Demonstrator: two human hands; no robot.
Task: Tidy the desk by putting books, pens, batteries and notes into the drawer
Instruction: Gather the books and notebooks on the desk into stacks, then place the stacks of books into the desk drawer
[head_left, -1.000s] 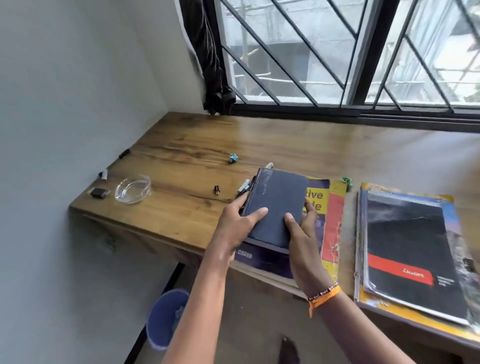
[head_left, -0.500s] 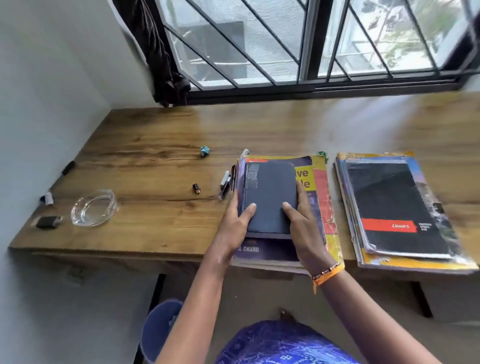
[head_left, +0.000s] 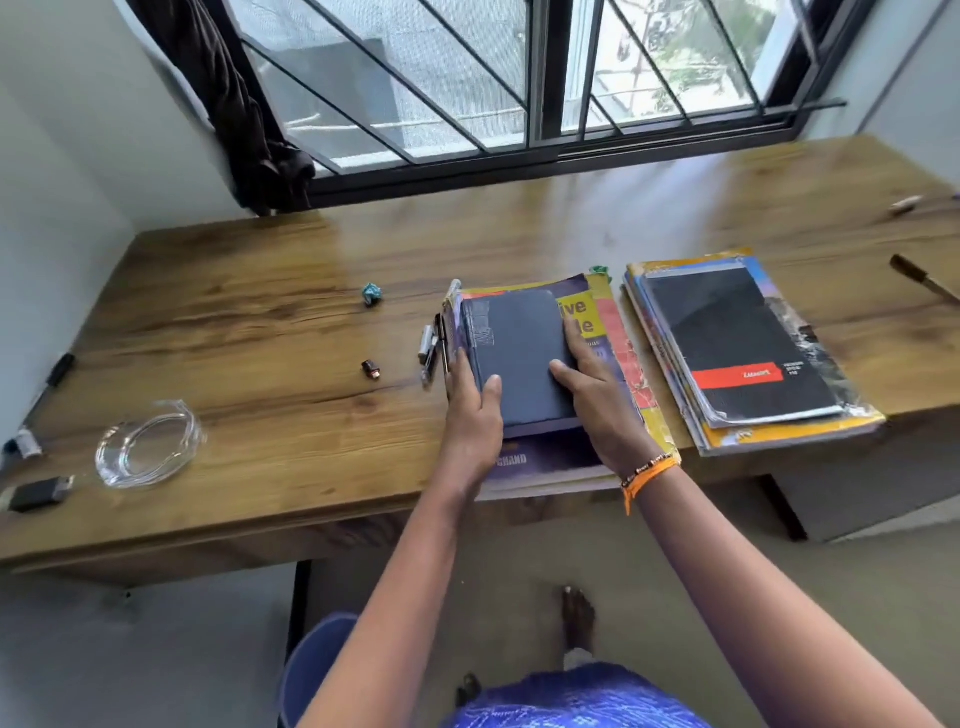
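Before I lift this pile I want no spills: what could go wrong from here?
The dark blue diary lies loose on the bigger purple book, gripped by the left hand and right hand; it may slide off if the pile tilts. That pile overhangs the desk edge and could tip. The pens lie against its left side and may roll when it moves.
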